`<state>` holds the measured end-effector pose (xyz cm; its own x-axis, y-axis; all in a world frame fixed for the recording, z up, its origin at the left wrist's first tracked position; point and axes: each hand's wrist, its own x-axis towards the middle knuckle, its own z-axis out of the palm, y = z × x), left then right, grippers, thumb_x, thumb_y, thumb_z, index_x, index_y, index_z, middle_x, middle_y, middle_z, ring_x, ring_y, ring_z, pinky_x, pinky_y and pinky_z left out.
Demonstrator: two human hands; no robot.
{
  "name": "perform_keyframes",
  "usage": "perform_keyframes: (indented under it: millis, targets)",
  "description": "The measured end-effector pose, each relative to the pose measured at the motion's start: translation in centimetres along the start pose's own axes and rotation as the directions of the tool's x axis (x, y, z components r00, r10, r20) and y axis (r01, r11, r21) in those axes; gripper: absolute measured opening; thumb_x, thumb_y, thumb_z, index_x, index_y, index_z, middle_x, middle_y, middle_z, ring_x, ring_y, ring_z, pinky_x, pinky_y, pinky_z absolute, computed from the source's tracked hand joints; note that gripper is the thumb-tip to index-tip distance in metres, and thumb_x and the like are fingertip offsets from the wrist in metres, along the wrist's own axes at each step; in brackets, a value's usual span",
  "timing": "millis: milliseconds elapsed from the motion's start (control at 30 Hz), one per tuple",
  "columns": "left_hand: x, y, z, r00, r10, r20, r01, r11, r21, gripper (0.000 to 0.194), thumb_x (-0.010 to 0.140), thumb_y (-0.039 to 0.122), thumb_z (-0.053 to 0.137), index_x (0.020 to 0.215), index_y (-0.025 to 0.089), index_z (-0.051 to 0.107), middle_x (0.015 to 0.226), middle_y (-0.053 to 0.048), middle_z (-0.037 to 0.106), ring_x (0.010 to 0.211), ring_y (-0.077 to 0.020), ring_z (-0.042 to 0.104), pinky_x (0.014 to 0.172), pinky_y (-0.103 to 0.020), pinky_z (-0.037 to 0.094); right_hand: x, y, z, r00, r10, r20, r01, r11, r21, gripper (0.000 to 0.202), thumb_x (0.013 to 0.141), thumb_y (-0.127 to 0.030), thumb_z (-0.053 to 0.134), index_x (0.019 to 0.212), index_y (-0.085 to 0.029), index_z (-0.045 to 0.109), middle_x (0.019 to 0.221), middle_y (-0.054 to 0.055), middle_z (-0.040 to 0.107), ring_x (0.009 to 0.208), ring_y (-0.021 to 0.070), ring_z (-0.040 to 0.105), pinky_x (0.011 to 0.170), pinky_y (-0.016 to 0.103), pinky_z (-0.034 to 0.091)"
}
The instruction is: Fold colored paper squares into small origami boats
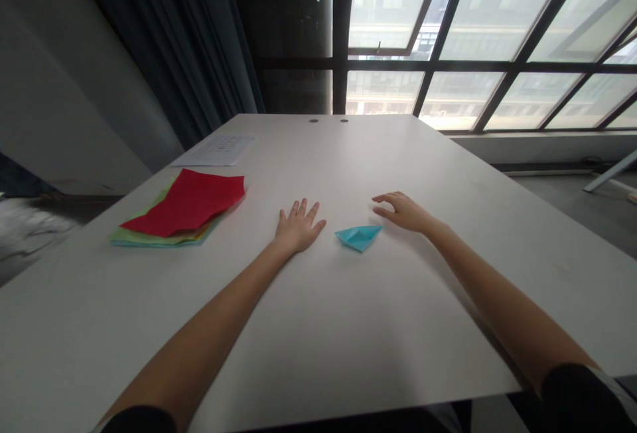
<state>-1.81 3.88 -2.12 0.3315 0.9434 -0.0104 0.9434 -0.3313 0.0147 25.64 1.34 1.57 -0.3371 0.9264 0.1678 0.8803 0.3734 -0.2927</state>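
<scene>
A small folded paper boat point(359, 237) in light blue rests on the white table, between my two hands. Just left of it, my left hand point(296, 226) lies flat on the tabletop with its fingers spread, holding nothing. My right hand point(404, 211) hovers low, beyond and to the right of the boat. Its thumb and fingers are apart, pointing left, and nothing is between them. Neither hand touches the boat.
To the left lies a stack of coloured paper, with a crumpled red sheet point(192, 201) over green and blue sheets point(119, 239). Behind it is a printed white page point(216, 150). The white table point(308, 327) ends near windows at the back and a dark curtain point(174, 35).
</scene>
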Motion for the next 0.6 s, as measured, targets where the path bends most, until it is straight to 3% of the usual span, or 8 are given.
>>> perform_keyframes:
  millis: [133, 333, 467, 600]
  targets:
    - [0.0, 0.0, 0.0, 1.0, -0.003, -0.006, 0.003, 1.0, 0.001, 0.063, 0.083, 0.058, 0.012, 0.137, 0.027, 0.016, 0.145, -0.01, 0.015, 0.132, -0.0278, 0.012, 0.099, -0.055, 0.017, -0.3, -3.6, -2.1, 0.969, -0.238, 0.064, 0.232, 0.969, 0.087, 0.04, 0.078, -0.048, 0.049, 0.106, -0.02, 0.06, 0.101, 0.006, 0.064, 0.098, 0.022, 0.053, 0.085, 0.035, 0.041]
    - [0.0, -0.1, 0.1, 1.0, 0.001, -0.023, -0.001, 1.0, 0.006, 0.063, 0.083, 0.059, 0.012, 0.137, 0.027, 0.016, 0.145, -0.01, 0.016, 0.132, -0.028, 0.013, 0.099, -0.055, 0.017, -0.4, -6.3, -1.5, 0.928, -0.311, 0.203, 0.32, 0.947, -0.012, 0.021, 0.077, -0.031, 0.055, 0.092, -0.021, 0.065, 0.087, 0.004, 0.068, 0.086, 0.0204, 0.054, 0.075, 0.032, 0.042]
    - [0.1, -0.2, 0.3, 1.0, 0.008, -0.026, -0.008, 1.0, 0.002, 0.063, 0.083, 0.059, 0.011, 0.137, 0.028, 0.016, 0.145, -0.01, 0.016, 0.132, -0.0285, 0.013, 0.099, -0.056, 0.017, 0.1, -5.7, -1.7, 0.933, -0.289, 0.214, 0.316, 0.943, -0.103, 0.017, 0.077, -0.019, 0.05, 0.082, -0.023, 0.066, 0.082, 0.002, 0.068, 0.081, 0.0185, 0.055, 0.073, 0.031, 0.04]
    - [0.2, -0.3, 0.4, 1.0, 0.006, -0.019, -0.006, 1.0, 0.006, 0.063, 0.083, 0.059, 0.012, 0.137, 0.028, 0.016, 0.145, -0.01, 0.015, 0.132, -0.0287, 0.013, 0.099, -0.056, 0.016, 1.5, -1.8, -3.5, 0.968, -0.215, 0.126, 0.236, 0.954, -0.187, 0.019, 0.077, -0.021, 0.049, 0.085, -0.023, 0.065, 0.083, 0.002, 0.067, 0.08, 0.0182, 0.056, 0.071, 0.029, 0.041]
